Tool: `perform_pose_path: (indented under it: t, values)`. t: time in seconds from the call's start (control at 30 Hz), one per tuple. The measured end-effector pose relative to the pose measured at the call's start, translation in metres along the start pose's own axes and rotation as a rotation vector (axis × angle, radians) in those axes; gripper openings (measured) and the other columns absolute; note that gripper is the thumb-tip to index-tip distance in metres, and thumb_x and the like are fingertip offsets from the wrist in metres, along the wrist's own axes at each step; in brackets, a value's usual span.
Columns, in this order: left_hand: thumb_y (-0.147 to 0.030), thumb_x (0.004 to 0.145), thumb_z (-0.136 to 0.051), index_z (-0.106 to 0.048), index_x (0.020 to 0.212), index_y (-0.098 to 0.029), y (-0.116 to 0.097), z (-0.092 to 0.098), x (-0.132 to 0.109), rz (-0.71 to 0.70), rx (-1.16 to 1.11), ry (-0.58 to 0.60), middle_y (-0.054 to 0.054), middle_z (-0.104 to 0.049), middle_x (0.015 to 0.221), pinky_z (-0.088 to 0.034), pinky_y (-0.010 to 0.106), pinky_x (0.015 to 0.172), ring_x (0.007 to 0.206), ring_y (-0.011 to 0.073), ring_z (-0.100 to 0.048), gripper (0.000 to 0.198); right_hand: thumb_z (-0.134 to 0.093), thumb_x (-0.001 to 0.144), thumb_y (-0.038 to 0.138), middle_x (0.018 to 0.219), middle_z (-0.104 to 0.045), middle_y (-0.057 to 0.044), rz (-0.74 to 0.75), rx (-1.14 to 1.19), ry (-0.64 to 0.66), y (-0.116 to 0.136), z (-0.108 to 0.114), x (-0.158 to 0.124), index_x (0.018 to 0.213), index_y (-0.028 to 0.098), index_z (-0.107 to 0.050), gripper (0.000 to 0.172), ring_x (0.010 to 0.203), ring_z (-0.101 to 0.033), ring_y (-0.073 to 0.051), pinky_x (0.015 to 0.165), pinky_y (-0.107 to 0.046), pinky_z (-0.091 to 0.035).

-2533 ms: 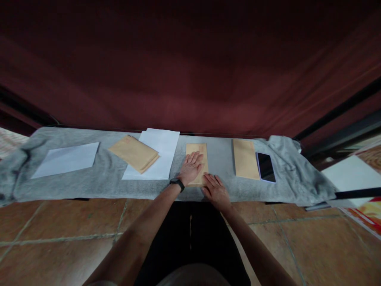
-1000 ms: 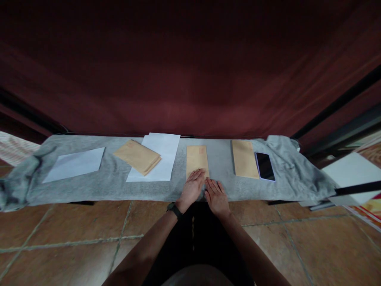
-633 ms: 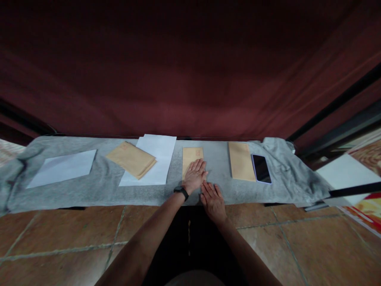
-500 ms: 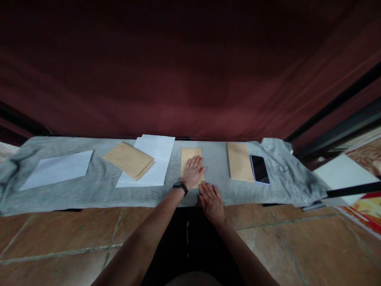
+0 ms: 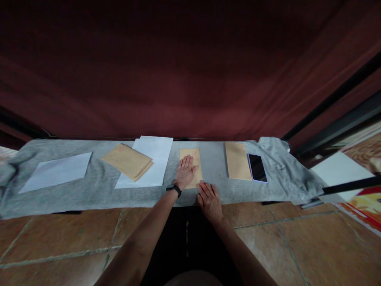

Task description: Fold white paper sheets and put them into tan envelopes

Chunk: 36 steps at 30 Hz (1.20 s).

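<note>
Grey cloth (image 5: 213, 163), oblong tan envelope (image 5: 195, 177), faint reddish print (image 5: 196, 155), hands (image 5: 185, 172) (image 5: 210, 201) laid flat, unclenched

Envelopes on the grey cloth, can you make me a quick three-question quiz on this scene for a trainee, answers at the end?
1. True or false: the left hand lies on the middle envelope.
2. Which lies beside the phone? A, a white sheet; B, the right envelope; C, a mug.
3. Fill the gap: the watch is on the ____ wrist.

Key: 1, true; 2, B; 3, left.
</note>
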<state>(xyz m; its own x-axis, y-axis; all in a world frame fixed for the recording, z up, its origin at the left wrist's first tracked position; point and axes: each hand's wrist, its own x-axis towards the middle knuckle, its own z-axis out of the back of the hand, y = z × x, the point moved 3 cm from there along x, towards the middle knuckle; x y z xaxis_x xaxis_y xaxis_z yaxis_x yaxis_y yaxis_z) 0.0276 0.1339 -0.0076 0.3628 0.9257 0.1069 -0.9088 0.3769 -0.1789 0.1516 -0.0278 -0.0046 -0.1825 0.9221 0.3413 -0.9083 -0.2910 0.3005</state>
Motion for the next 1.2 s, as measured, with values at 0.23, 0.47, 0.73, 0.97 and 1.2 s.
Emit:
perform_pose_path:
  t: [0.23, 0.47, 0.73, 0.97, 1.2]
  values:
    - [-0.041, 0.106, -0.023, -0.038, 0.156, -0.009, 0.02, 0.014, -0.042, 0.034, -0.028, -0.037, 0.015, -0.04, 0.161, -0.029, 0.048, 0.124, 0.152, 0.0266, -0.032, 0.061, -0.041, 0.107, 0.037, 0.157, -0.049, -0.004, -0.02, -0.037, 0.037, 0.0, -0.002, 0.0, 0.148, 0.031, -0.051, 0.043, 0.143, -0.046, -0.023, 0.123, -0.046, -0.025]
    - [-0.041, 0.107, -0.032, -0.04, 0.156, -0.022, -0.006, 0.019, -0.114, -0.303, -0.034, -0.118, 0.006, -0.038, 0.163, -0.03, 0.047, 0.125, 0.152, 0.0229, -0.033, 0.053, -0.043, 0.106, 0.037, 0.158, -0.048, -0.004, -0.012, -0.082, -0.004, 0.0, -0.005, -0.002, 0.149, 0.032, -0.05, 0.043, 0.142, -0.047, -0.023, 0.123, -0.046, -0.022]
    - [-0.052, 0.103, -0.041, -0.03, 0.16, -0.023, 0.025, 0.028, -0.137, -0.49, 0.055, -0.058, 0.007, -0.035, 0.165, -0.025, 0.044, 0.126, 0.153, 0.0215, -0.03, 0.064, -0.04, 0.107, 0.035, 0.158, -0.048, -0.005, -0.002, -0.107, 0.004, 0.002, -0.003, -0.003, 0.15, 0.032, -0.049, 0.044, 0.141, -0.048, -0.023, 0.122, -0.047, -0.023]
    - [-0.055, 0.098, -0.051, -0.027, 0.16, -0.019, 0.03, 0.022, -0.135, -0.498, 0.072, 0.003, 0.01, -0.03, 0.167, -0.018, 0.043, 0.127, 0.156, 0.0215, -0.023, 0.076, -0.045, 0.105, 0.04, 0.161, -0.043, -0.007, 0.01, -0.123, 0.107, -0.001, -0.003, -0.004, 0.153, 0.03, -0.044, 0.049, 0.145, -0.044, -0.025, 0.123, -0.05, -0.022]
    - [-0.053, 0.097, -0.052, -0.031, 0.159, -0.023, 0.03, 0.023, -0.134, -0.443, 0.045, 0.018, 0.009, -0.033, 0.166, -0.021, 0.043, 0.126, 0.155, 0.021, -0.026, 0.072, -0.06, 0.094, 0.052, 0.168, -0.026, -0.01, -0.006, -0.139, 0.35, -0.005, 0.001, 0.002, 0.16, 0.029, -0.03, 0.076, 0.153, -0.03, -0.028, 0.123, -0.05, -0.019]
